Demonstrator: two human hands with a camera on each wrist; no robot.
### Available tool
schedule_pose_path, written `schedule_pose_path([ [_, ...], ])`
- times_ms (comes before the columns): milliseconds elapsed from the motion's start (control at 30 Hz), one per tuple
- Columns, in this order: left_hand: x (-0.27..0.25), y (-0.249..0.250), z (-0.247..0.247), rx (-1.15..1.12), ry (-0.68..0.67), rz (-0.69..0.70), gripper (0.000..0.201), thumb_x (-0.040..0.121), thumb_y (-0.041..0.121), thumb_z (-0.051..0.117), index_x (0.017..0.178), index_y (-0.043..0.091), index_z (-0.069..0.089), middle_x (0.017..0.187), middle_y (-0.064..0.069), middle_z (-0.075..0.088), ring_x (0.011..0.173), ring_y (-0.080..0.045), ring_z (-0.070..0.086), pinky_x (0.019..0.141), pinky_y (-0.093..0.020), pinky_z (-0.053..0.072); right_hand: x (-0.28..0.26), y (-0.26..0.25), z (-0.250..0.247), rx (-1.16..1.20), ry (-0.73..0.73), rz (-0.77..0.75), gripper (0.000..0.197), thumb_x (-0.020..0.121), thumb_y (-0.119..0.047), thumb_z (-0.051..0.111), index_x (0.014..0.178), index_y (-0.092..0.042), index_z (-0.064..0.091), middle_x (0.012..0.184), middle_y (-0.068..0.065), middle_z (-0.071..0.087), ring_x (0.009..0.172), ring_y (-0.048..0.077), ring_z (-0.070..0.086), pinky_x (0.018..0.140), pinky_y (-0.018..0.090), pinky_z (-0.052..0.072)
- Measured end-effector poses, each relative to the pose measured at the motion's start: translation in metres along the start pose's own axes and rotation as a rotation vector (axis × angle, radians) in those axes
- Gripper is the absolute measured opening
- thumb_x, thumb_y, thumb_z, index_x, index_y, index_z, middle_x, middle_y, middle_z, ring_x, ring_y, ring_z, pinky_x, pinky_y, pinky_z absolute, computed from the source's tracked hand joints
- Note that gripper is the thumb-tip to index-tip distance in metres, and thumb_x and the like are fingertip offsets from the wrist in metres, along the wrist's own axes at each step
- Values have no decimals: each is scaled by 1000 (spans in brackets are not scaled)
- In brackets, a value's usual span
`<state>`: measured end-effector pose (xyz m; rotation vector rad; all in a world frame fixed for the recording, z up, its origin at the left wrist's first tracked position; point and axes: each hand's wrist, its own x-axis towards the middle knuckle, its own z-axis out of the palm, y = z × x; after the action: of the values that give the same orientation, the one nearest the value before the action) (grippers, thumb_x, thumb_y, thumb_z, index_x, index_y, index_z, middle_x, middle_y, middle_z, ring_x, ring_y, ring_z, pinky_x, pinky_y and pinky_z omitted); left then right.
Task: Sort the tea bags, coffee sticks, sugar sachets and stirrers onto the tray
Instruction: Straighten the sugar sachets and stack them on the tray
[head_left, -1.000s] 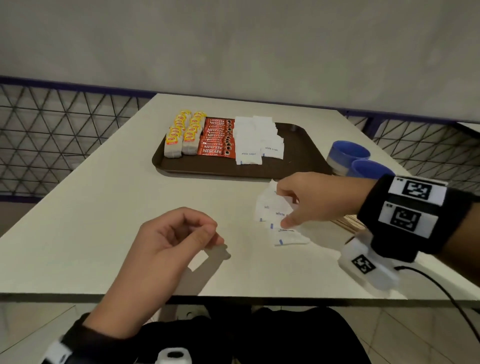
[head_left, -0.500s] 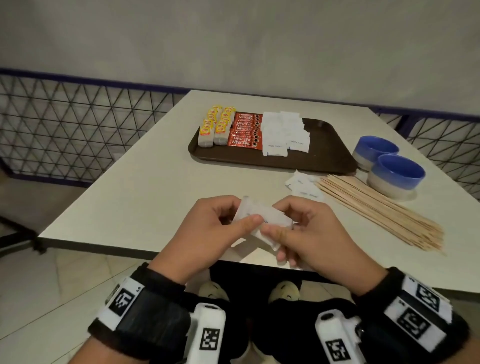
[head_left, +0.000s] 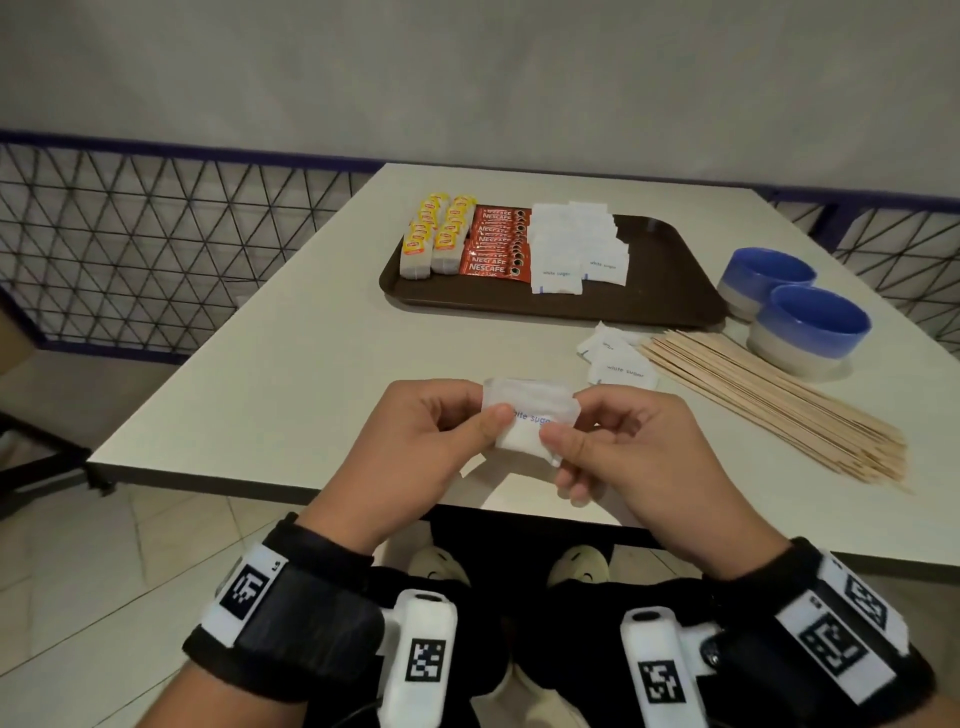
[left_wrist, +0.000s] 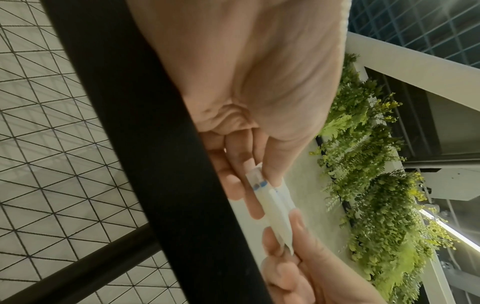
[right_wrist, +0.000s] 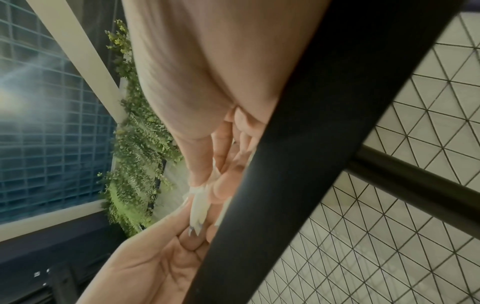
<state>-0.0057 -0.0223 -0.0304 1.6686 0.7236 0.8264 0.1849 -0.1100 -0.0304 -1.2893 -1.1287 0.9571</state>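
Head downward; wrists close, fingerward

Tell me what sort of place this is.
Probably a café or canteen seating area: a white table beside a mesh railing, a brown serving tray stocked with coffee sticks, and a leafy green wall.

Held sachets (head_left: 530, 418) now flatter, squared.

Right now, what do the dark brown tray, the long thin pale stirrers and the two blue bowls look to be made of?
Dark brown tray: probably moulded plastic; smooth, rounded raised rim, dull sheen.
Long thin pale stirrers: wood or bamboo by their tan, matt, uneven tone.
Two blue bowls: likely glazed ceramic; thick walls, glossy blue above a pale grey base band, though plastic cannot be excluded.
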Motion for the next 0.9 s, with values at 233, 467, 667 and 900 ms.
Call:
schedule_pose_path([
  [233,-1,0,-1,-25,-28,-11,14,95,18,67,94,10,79,84,-10,77,73,-10,67,67,-17,47,2,5,-2,61,11,-14,3,84,-17,77,84,-15,80,62,14,66,48,23,62,52,32,52],
  [467,-1,1,-2,-39,-52,-18,17,93,18,67,88,6,78,86,-18,76,76,-14,68,69,-18,49,1,5,-2,42,17,-8,15,86,-27,76,77,-14,77,57,16,63,44,25,57,56,35,49],
  [667,-2,2,-1,-22,-48,-40,17,92,19,69,83,7,77,83,-17,76,73,-13,67,66,-20,47,0,5,-3,41,19,-8,18,90,-28,74,80,-14,78,58,17,64,47,28,56,58,37,49],
  [900,-4,8,2,-32,-32,-24,29,89,30,67,75,6,75,68,0,70,64,-9,59,62,-16,43,-1,5,-2,11,10,-19,15,90,-23,74,75,-19,76,59,11,63,49,23,57,56,34,49],
])
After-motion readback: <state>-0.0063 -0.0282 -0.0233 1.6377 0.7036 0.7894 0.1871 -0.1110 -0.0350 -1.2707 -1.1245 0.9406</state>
